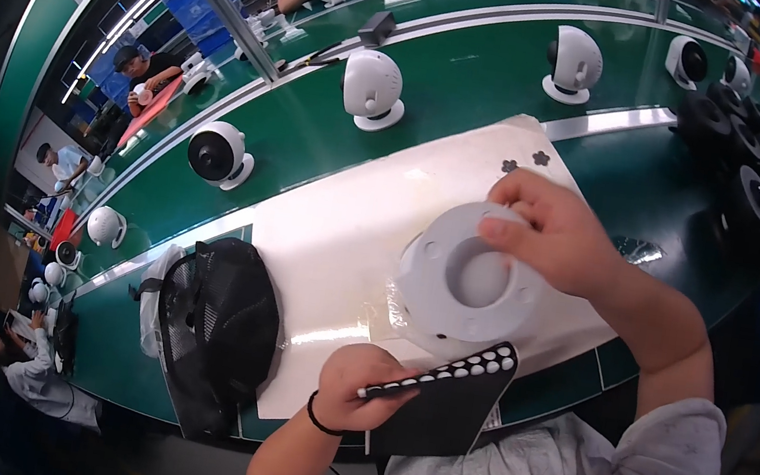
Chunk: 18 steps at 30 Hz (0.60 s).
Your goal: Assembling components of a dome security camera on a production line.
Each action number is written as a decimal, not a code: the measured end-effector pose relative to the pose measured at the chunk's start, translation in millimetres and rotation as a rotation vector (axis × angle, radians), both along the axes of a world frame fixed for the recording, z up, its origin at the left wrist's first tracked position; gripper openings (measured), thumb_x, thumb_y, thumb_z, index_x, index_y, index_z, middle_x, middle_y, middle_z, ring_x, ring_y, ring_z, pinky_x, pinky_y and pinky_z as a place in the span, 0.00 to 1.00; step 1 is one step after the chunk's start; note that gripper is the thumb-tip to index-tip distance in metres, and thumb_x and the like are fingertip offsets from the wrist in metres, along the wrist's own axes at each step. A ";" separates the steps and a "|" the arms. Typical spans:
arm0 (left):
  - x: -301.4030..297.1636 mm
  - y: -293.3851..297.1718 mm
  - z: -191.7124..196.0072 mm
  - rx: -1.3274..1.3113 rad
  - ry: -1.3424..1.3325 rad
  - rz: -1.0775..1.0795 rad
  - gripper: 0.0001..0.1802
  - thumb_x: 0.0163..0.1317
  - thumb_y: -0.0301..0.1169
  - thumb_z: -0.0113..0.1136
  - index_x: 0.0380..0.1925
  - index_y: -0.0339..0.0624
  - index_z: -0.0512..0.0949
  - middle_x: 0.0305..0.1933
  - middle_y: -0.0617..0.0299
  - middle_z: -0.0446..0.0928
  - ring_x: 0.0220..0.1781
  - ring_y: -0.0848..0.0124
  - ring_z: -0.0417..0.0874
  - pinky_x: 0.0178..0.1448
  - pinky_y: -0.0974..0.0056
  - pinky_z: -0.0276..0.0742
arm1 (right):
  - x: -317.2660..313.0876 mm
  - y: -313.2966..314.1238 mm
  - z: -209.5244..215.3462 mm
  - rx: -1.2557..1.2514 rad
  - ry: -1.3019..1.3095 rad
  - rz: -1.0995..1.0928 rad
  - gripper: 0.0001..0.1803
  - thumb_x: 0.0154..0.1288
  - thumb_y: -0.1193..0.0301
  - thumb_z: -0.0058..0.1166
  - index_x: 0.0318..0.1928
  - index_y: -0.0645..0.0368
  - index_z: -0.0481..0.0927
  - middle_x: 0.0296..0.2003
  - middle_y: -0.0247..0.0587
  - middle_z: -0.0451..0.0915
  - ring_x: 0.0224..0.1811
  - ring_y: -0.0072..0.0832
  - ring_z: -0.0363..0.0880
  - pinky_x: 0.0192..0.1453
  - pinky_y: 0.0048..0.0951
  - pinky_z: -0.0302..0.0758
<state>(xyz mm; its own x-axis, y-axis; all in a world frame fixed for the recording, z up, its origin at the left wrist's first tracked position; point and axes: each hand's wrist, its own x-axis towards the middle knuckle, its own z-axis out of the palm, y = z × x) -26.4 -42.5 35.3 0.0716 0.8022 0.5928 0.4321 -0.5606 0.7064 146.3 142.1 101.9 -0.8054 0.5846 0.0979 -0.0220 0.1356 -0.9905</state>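
My left hand (364,389) is closed round the edge of a black sheet of white round pads (463,371), held tilted at the mat's near edge. To its upper right, a white ring-shaped base (432,279) faces up over the mat, its round hollow in the middle and small round marks on its rim. My right hand (555,235) is closed at the base's far rim, thumb and fingers pinched on it. Whether a small pad lies under those fingertips is hidden. What lies beneath the base is mostly covered by it.
A pale mat (328,259) covers the green bench. A black mesh bag (227,323) lies at its left. White round fans (372,86) stand along the far side. Black round parts (743,143) are piled at the right. Two dark flower-shaped pieces (541,158) lie on the mat. People work beyond.
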 end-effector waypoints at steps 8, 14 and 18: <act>31.1 -2.8 1.3 0.027 -0.013 0.041 0.12 0.37 0.16 0.63 0.26 0.37 0.77 0.19 0.58 0.75 0.18 0.64 0.75 0.23 0.67 0.68 | 23.5 6.0 -21.1 0.000 -0.014 0.173 0.16 0.61 0.64 0.52 0.43 0.60 0.67 0.26 0.30 0.73 0.28 0.12 0.69 0.34 0.16 0.65; 32.6 -11.1 3.2 -0.002 0.003 0.123 0.08 0.36 0.17 0.61 0.21 0.33 0.75 0.17 0.55 0.74 0.17 0.64 0.74 0.23 0.67 0.69 | 30.4 -4.4 -8.0 0.571 -0.001 -0.012 0.21 0.53 0.63 0.59 0.45 0.58 0.68 0.32 0.36 0.74 0.37 0.24 0.72 0.43 0.25 0.67; 22.6 -13.7 3.8 -0.026 0.024 0.154 0.07 0.37 0.17 0.61 0.20 0.34 0.74 0.17 0.55 0.74 0.17 0.64 0.74 0.23 0.67 0.69 | 36.3 -42.8 5.2 1.054 0.233 0.078 0.11 0.47 0.67 0.60 0.32 0.55 0.76 0.42 0.34 0.73 0.51 0.33 0.68 0.52 0.36 0.61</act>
